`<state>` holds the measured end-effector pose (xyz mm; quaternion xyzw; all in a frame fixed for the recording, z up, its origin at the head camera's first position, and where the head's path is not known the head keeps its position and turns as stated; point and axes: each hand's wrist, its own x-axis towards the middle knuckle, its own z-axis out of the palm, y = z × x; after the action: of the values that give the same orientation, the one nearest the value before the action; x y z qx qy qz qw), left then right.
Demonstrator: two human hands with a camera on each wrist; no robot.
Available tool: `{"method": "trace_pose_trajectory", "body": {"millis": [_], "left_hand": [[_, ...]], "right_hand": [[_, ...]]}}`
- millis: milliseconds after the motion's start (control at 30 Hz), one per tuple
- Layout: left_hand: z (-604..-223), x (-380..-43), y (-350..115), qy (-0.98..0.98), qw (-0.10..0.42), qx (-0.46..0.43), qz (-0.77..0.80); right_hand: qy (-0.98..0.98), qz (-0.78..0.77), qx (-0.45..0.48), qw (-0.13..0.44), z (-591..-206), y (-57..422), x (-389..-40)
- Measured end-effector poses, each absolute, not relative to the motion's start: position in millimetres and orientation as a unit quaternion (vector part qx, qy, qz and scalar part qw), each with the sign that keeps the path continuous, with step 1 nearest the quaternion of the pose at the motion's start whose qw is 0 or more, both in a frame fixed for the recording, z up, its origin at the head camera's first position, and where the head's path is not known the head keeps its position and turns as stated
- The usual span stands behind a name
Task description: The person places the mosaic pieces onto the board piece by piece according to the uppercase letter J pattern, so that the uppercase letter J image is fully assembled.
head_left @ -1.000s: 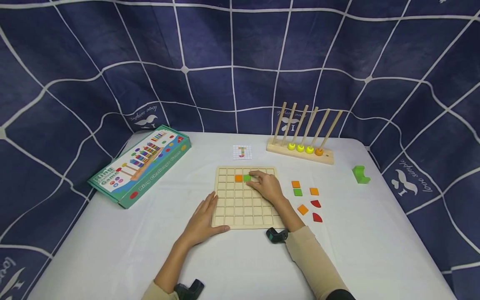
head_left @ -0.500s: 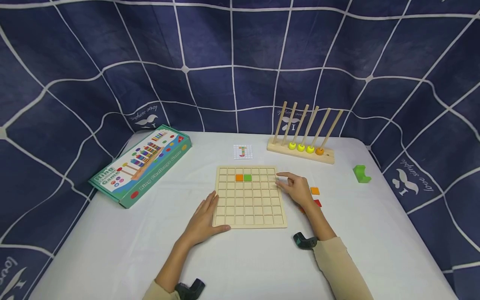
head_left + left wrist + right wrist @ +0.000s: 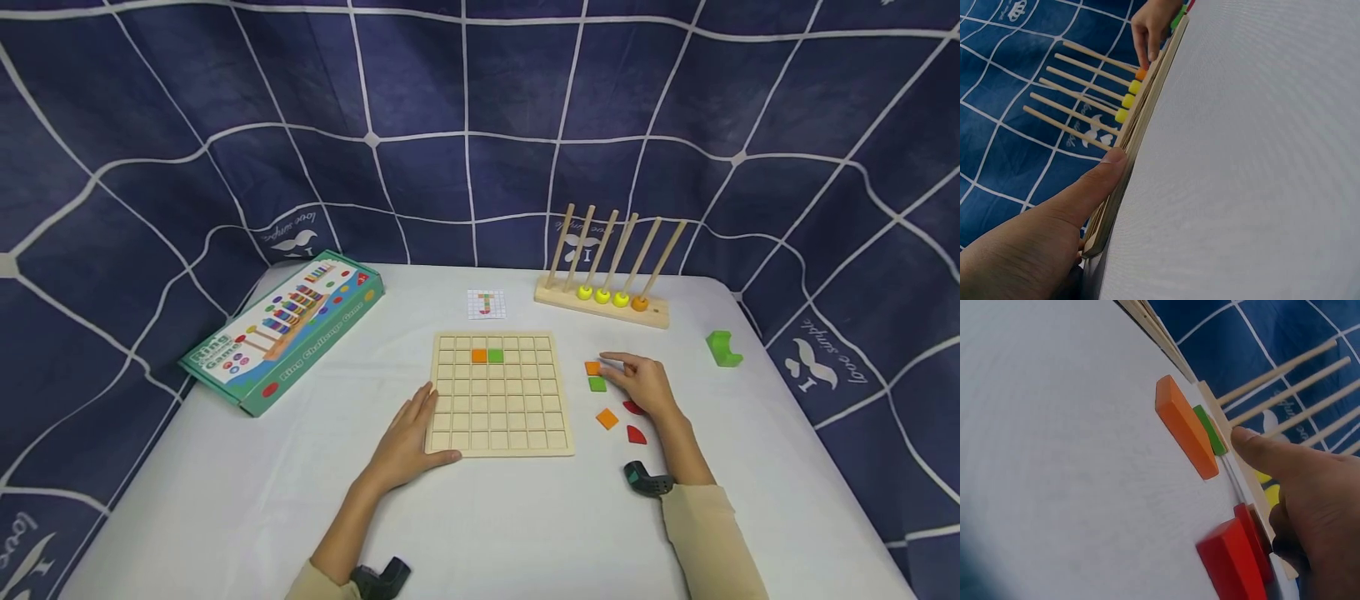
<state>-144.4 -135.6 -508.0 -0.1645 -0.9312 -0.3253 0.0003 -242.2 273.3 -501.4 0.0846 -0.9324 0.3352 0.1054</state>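
While L hand (image 3: pixel 405 437) touches board (image 3: pixel 498 404), R hand (image 3: pixel 642 385) by orange tile (image 3: pixel 592 367), both unclenched, red pc (image 3: pixel 632 407) part-hidden, peg rack (image 3: pixel 600 307) behind

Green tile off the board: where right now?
In the head view, the green tile lies right of the grid board, directly below an orange tile and just left of the right hand.

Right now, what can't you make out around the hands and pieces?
- Head view: the upper red piece is partly covered by the right hand.
- Head view: squares on the printed card are too small to count surely.
- Left wrist view: most of the left hand's fingers are hidden behind the hand itself and the board.
- Right wrist view: the nearer red piece is cut off by the bottom edge.
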Motion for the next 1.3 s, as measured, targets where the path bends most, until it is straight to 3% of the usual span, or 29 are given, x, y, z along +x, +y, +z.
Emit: {"method": "trace_pose_trajectory", "body": {"millis": [500,1067,1300], "left_hand": [[-508,-147,-137,-0.931,0.005,-0.173,-0.323],[-509,-146,-136,-0.929,0.017,-0.174,-0.325],[-510,-146,-137,-0.929,0.015,-0.176,-0.326]], "right_hand": [[-0.945,0.307,0.09,0.074,-500,274,-246],[-0.95,0.282,0.066,0.115,-496,271,-244],[-0.933,0.306,0.118,0.147,-494,244,-243]]}}
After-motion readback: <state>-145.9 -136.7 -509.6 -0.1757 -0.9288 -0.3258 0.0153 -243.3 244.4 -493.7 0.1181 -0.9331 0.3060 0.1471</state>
